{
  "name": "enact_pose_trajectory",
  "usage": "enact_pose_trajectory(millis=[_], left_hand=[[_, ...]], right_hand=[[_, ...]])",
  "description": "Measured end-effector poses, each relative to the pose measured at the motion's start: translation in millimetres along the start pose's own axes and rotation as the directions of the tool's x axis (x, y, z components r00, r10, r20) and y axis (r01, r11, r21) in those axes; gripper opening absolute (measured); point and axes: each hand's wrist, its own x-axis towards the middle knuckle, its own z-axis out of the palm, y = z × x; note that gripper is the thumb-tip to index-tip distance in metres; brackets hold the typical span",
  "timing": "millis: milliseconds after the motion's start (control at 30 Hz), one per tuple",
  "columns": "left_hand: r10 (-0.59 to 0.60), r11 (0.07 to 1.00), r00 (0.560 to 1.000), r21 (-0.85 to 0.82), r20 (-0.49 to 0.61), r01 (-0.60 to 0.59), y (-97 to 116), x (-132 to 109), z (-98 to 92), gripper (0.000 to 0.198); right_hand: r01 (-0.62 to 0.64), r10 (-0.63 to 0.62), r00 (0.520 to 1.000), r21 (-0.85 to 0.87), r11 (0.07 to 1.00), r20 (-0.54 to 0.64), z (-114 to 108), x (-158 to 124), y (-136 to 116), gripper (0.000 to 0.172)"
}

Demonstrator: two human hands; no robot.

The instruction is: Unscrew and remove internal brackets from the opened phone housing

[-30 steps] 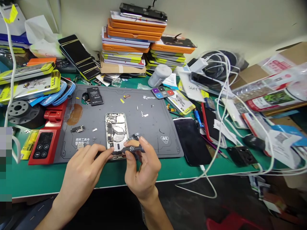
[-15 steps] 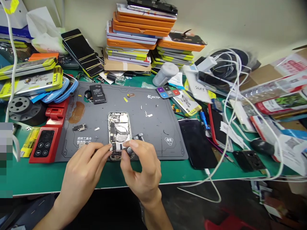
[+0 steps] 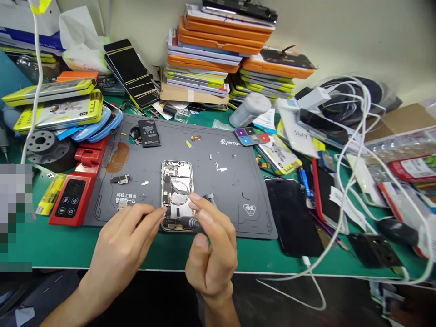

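An opened phone (image 3: 184,172), its inner parts and a round coil showing, lies upright on the grey work mat (image 3: 184,154). My left hand (image 3: 124,240) has its fingertips together on the phone's lower left edge, steadying it. Over the lower right corner, my right hand (image 3: 216,245) holds a dark screwdriver (image 3: 194,222) with a ribbed end; thumb and index finger stand apart around it. Its tip is hard to make out. A black battery (image 3: 149,133) lies at the mat's upper left, and a small metal part (image 3: 120,179) left of the phone.
Several tiny parts and screws dot the mat. A red device with buttons (image 3: 70,200) stands at left. At right lie a black phone (image 3: 294,218) on a white cable (image 3: 316,290), and a colourful tile strip (image 3: 251,136). Stacked boxes (image 3: 221,34) rise behind.
The view has shifted, so the whole bench appears further right. My right thumb has dropped away from the index finger, and the screwdriver lies lower and flatter. My left hand stays at the phone's edge.
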Motion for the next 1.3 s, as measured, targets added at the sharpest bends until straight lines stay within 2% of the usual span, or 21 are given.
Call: enact_pose_trajectory(millis=[100, 167, 567, 667, 800, 1067, 1200, 1300], left_hand=[[0.008, 1.0, 1.0, 0.022, -0.002, -0.008, 0.8, 0.2, 0.3, 0.022], [0.007, 0.999, 1.0, 0.032, 0.003, -0.007, 1.7, 0.7, 0.3, 0.022], [0.008, 0.998, 1.0, 0.059, 0.006, -0.009, 2.9, 1.5, 0.1, 0.021], [0.009, 0.998, 1.0, 0.057, 0.0, -0.009, 2.5, 1.1, 1.2, 0.022], [0.014, 0.998, 1.0, 0.058, -0.003, -0.014, 2.6, 0.2, 2.2, 0.023], [0.016, 0.999, 1.0, 0.047, -0.007, -0.016, 2.8, 0.6, 2.3, 0.022], [0.012, 0.998, 1.0, 0.059, -0.018, -0.011, 3.4, 1.3, 3.2, 0.021], [0.016, 0.998, 1.0, 0.064, -0.016, -0.015, 3.8, 2.0, 3.4, 0.019]], right_hand=[[-0.03, 0.03, 1.0, -0.01, 1.0, -0.011, -1.5, -1.1, -0.8, 0.048], [-0.044, 0.043, 0.999, -0.029, 0.999, -0.015, -2.8, -1.4, -1.6, 0.052], [-0.03, 0.03, 0.999, 0.011, 0.999, 0.027, -5.0, -0.1, -2.9, 0.048], [-0.061, 0.061, 0.998, 0.012, 0.998, 0.001, -4.2, 1.4, -3.1, 0.05], [-0.039, 0.039, 0.999, 0.018, 0.999, 0.006, -3.4, 3.1, -3.5, 0.048], [-0.02, 0.019, 0.999, 0.031, 0.999, 0.032, -1.8, 1.5, -1.2, 0.059], [-0.013, 0.014, 1.0, 0.063, 0.998, -0.015, 0.6, -6.1, -0.5, 0.061], [-0.042, 0.042, 0.999, 0.012, 0.999, -0.026, 1.5, -8.1, -1.5, 0.06]])
